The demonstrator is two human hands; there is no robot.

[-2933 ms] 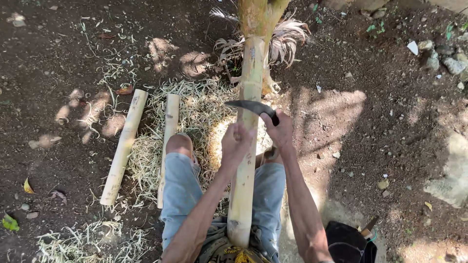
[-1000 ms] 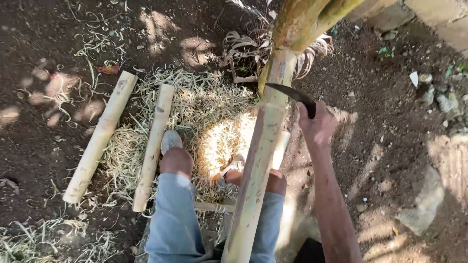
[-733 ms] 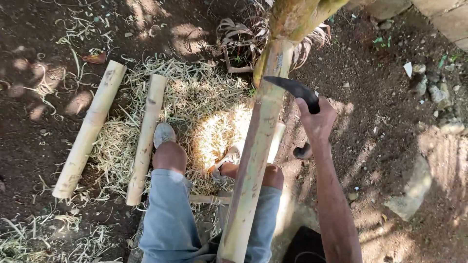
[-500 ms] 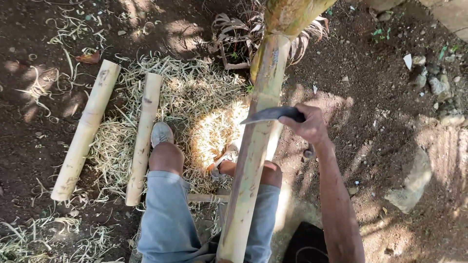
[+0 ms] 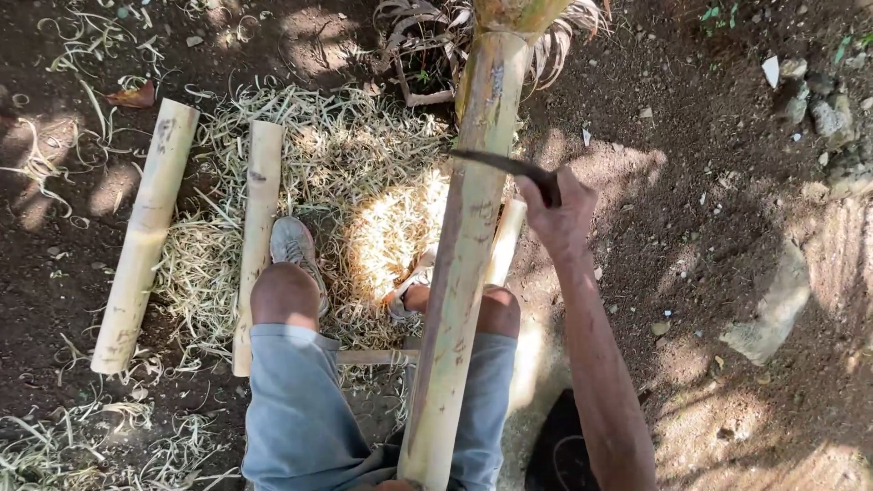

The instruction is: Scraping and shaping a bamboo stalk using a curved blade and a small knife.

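Your right hand point(image 5: 559, 214) grips a curved knife point(image 5: 500, 165), blade laid across the bamboo pole point(image 5: 464, 255) propped between your knees. Your left hand seems out of view. A glancing slip could send the edge toward your knee point(image 5: 496, 309).
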